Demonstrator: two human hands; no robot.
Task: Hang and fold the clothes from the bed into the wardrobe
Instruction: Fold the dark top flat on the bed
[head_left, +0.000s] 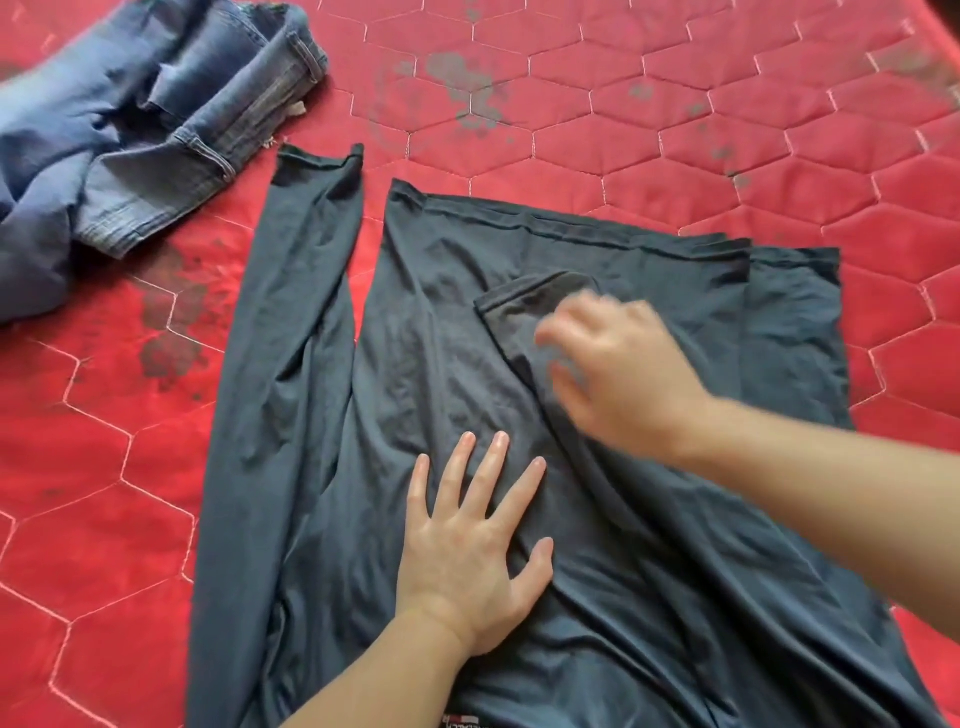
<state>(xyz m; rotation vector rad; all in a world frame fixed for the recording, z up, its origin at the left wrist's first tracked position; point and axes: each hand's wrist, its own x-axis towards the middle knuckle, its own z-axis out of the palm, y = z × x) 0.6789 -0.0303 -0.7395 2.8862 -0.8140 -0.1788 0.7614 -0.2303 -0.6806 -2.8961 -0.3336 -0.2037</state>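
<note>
Dark grey long-sleeved jersey shirt (467, 374) lies spread flat on the red quilted mattress (675, 130). Left hand (472, 551) presses flat on the shirt's middle, fingers straight and spread. Right hand (618, 369), motion-blurred, hovers over the folded-in sleeve; its grip cannot be told. Crumpled blue denim jeans (130, 130) lie beyond the shirt's outstretched sleeve.

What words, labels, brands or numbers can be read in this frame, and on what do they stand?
Neck label of the dark grey long-sleeved shirt, at the bottom edge: red and white with lettering, cut off and too blurred to read.
Jeans: no legible text.
Red quilted mattress: no text.
</note>
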